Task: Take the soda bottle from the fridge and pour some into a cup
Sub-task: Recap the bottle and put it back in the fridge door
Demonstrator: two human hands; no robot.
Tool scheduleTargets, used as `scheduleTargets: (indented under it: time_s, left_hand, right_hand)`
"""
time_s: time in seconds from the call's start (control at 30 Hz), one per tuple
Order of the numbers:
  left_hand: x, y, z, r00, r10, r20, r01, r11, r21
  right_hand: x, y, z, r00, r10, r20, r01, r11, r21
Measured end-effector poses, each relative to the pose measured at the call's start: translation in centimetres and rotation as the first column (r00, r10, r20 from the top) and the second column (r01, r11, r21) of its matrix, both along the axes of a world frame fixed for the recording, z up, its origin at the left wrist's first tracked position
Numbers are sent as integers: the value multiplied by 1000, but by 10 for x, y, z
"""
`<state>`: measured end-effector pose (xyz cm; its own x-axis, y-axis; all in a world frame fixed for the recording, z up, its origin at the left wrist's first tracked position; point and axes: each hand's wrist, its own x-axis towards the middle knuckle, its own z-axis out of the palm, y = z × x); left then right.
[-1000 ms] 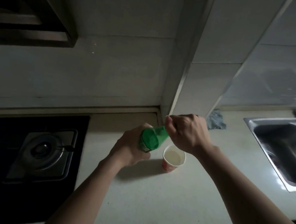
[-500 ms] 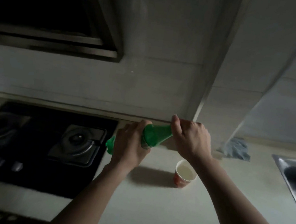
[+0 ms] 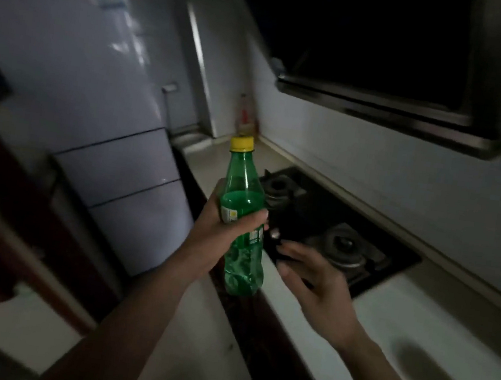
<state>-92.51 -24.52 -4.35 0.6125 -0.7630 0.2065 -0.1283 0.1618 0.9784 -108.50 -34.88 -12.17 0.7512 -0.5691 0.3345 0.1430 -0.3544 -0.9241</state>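
A green soda bottle (image 3: 243, 195) with a yellow cap stands upright in the air, and my left hand (image 3: 221, 233) grips it around the label. It is partly full. My right hand (image 3: 311, 277) hovers just right of the bottle's lower half, fingers spread, holding nothing. The white fridge (image 3: 101, 100) with its doors shut stands at the left, beyond the bottle. The cup is out of view.
A black gas hob (image 3: 332, 232) with two burners lies in the pale counter (image 3: 416, 323) to the right. A dark range hood (image 3: 386, 64) hangs above it. A bottle (image 3: 245, 116) stands in the far counter corner. Dark cabinet fronts run below the counter edge.
The view has swung left from the cup and sink toward the fridge. The bottle went from tilted with my right hand at its neck to upright and capped; my right hand has let go.
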Motion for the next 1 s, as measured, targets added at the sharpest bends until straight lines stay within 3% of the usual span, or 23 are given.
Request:
scheduleTargets:
  time_s: [0.13, 0.37, 0.73, 1.0]
  left_hand:
    - [35, 49, 19, 992, 102, -80, -113, 982, -152]
    - [116, 105, 26, 942, 306, -137, -330, 920, -212]
    - [298, 170, 41, 935, 354, -17, -345, 898, -273]
    - [411, 152, 19, 912, 408, 46, -389, 893, -227]
  right_hand:
    - [52, 40, 28, 983, 185, 14, -185, 983, -19]
    - [168, 100, 58, 923, 372, 97, -370, 928, -34]
    - [361, 169, 48, 942, 269, 201, -276, 961, 8]
    - [477, 145, 33, 936, 276, 219, -281, 960, -13]
